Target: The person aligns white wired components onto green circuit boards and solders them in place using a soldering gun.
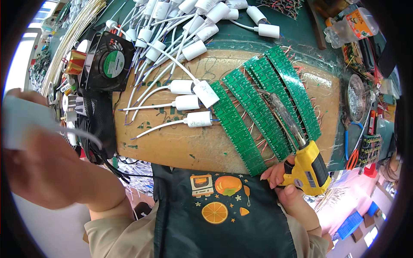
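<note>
My right hand (287,180) grips the yellow and black handle of a soldering gun (306,165), whose long metal tip lies across several green circuit board strips (254,109) on a worn wooden board (180,144). My left hand (47,165) is raised close to the camera at the far left, blurred, holding a white plastic capsule (21,122) with a white wire trailing from it. Three more white capsules with wires (187,102) lie on the board just left of the green strips.
A pile of white wired capsules (180,26) covers the green bench at the top. A black cooling fan (107,62) stands at the left. A plastic bottle (350,26), a metal dish (357,96) and pliers (350,148) sit at the right. I wear a dark apron (215,215).
</note>
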Demonstrator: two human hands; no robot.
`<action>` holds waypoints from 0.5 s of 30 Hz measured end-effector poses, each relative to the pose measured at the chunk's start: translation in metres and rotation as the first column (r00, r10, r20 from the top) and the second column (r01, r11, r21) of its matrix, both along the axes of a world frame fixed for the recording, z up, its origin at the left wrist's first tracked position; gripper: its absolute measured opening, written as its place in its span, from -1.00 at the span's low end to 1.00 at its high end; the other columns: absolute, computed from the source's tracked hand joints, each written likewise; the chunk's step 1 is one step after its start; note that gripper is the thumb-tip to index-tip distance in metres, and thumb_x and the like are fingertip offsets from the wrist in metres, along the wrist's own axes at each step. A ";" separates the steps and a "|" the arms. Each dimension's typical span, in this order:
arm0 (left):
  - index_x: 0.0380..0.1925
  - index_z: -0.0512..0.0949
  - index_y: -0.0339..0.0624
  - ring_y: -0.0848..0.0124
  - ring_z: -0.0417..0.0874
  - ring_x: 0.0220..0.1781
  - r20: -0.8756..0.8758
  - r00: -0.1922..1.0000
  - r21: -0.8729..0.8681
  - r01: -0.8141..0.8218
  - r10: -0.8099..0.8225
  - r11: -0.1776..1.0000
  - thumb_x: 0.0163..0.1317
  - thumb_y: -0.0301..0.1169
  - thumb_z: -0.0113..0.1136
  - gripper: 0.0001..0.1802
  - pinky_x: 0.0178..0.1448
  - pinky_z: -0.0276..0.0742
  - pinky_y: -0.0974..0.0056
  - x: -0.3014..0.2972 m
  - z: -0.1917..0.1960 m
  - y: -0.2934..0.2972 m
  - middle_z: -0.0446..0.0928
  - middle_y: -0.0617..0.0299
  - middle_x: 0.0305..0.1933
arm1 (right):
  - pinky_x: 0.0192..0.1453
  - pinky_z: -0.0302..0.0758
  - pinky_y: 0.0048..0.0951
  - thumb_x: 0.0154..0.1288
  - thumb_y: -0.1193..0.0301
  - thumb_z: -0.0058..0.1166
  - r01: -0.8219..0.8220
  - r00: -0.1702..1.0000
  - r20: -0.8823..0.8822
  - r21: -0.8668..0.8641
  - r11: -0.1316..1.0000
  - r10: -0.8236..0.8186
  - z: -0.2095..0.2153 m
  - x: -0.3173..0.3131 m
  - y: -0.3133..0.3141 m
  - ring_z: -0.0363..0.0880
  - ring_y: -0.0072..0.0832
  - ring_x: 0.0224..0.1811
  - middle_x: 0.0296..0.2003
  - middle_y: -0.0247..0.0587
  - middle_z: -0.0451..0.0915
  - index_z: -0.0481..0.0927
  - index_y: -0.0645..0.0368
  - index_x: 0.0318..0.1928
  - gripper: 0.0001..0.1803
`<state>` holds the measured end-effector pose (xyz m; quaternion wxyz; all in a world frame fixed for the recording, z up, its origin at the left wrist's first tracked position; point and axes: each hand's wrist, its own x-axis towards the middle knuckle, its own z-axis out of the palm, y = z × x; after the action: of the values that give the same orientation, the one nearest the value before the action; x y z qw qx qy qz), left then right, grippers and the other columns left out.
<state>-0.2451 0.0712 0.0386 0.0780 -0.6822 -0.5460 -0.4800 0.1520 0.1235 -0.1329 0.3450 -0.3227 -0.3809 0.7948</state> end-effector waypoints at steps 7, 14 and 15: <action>-0.05 0.70 -0.13 0.28 0.56 -0.32 -0.111 0.977 -0.506 0.104 -0.184 0.856 -0.08 -0.56 0.48 -0.52 -0.23 0.50 0.18 0.093 -0.118 -0.002 0.55 0.18 -0.17 | -0.16 0.59 -0.21 0.24 -0.05 0.45 -0.118 0.993 0.035 0.066 0.991 0.116 0.002 0.010 0.000 0.50 -0.47 -0.43 -0.41 -0.40 0.46 0.28 0.06 0.41 -0.11; -0.09 0.71 -0.09 0.27 0.53 -0.33 -0.212 0.975 -0.462 -0.046 -0.060 0.886 -0.12 -0.58 0.41 -0.54 -0.22 0.46 0.19 0.107 -0.152 -0.003 0.49 0.20 -0.18 | -0.18 0.54 -0.32 0.24 0.07 0.43 -0.221 0.972 0.096 0.078 0.972 0.213 0.010 0.025 -0.003 0.51 -0.44 -0.32 -0.33 -0.32 0.49 0.40 0.15 0.15 -0.34; -0.10 0.71 -0.09 0.26 0.52 -0.33 -0.227 0.972 -0.449 -0.052 -0.057 0.892 -0.14 -0.57 0.40 -0.53 -0.23 0.46 0.19 0.106 -0.152 -0.002 0.48 0.20 -0.18 | -0.16 0.55 -0.35 0.25 0.18 0.40 -0.206 0.973 0.111 0.031 0.978 0.201 0.012 0.026 -0.003 0.53 -0.43 -0.30 -0.33 -0.26 0.53 0.54 0.22 -0.12 -0.58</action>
<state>-0.1391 0.0692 -0.1133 -0.0195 -0.7341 -0.6284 -0.2565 0.1776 0.1208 -0.1213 0.2474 -0.3170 -0.4465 0.7993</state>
